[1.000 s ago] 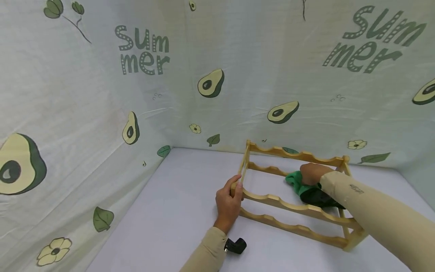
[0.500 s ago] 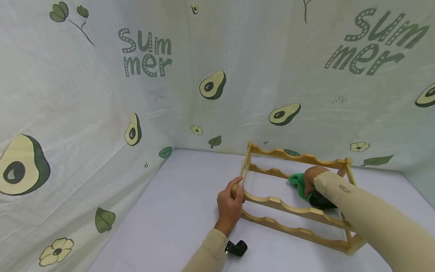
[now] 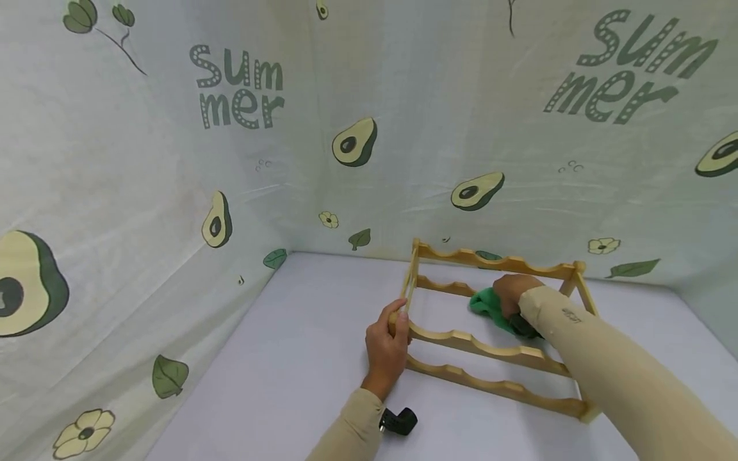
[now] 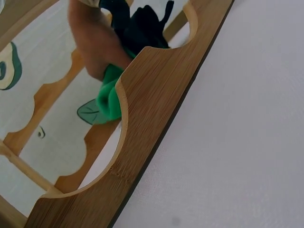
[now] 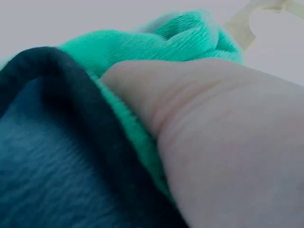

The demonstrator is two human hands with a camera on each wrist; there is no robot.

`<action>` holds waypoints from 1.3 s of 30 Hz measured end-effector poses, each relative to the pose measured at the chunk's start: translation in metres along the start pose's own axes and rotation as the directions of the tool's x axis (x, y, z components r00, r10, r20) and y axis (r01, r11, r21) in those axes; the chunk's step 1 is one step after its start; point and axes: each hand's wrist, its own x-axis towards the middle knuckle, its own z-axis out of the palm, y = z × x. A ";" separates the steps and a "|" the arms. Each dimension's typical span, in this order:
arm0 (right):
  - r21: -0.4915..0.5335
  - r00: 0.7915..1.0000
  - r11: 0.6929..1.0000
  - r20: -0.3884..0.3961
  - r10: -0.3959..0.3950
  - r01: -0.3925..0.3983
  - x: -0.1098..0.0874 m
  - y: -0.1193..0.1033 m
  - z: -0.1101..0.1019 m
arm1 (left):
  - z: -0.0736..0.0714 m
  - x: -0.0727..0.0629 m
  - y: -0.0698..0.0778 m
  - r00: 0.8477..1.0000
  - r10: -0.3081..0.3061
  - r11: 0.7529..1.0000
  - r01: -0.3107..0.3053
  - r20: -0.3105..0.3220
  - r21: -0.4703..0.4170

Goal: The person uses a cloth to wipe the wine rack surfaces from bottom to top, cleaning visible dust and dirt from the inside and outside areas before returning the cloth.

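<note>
My left hand (image 3: 386,346) grips the front left corner of a light wooden rack (image 3: 473,346) with scalloped rails, standing on the white table. Reaching in over the front rail, my right hand (image 3: 513,291) holds a bunched green cloth (image 3: 487,304) between the front and back rails. The fluffy cloth (image 5: 142,45) bulges out past the hand in the right wrist view. Beside it lies a dark fabric-like piece (image 5: 57,142) with a thick edge, partly under the wrist. In the left wrist view, the rack's front rail (image 4: 142,99) hides part of the cloth.
A black angled device (image 3: 400,421) sits at my left wrist. White sheeting (image 3: 311,179) printed with avocados and leaves hangs behind and at the left of the table (image 3: 277,358). The rack's rear rail (image 3: 490,259) stands close to the back sheeting.
My right hand and the green cloth have shifted slightly left inside the rack. My left hand keeps its grip on the corner. The head view has moved a little.
</note>
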 end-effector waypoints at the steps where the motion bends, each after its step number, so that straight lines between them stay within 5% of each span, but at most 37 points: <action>1: -0.006 1.000 1.000 -0.007 -0.016 0.016 0.002 -0.003 -0.001 | 0.000 0.000 0.000 1.000 -0.004 1.000 0.004 0.001 -0.011; 21: -0.078 0.967 0.974 -0.125 -0.223 0.214 0.042 -0.053 -0.014 | 0.002 -0.002 0.007 0.995 -0.062 0.993 0.070 0.084 -0.097; 31: -0.018 0.943 0.961 -0.189 -0.273 0.274 0.060 -0.095 -0.023 | -0.007 -0.002 0.003 0.989 -0.079 0.990 0.093 0.127 -0.102; 39: -0.029 0.940 0.963 -0.212 -0.266 0.266 0.071 -0.113 -0.029 | -0.009 0.001 0.004 0.994 -0.037 0.994 0.047 0.105 -0.096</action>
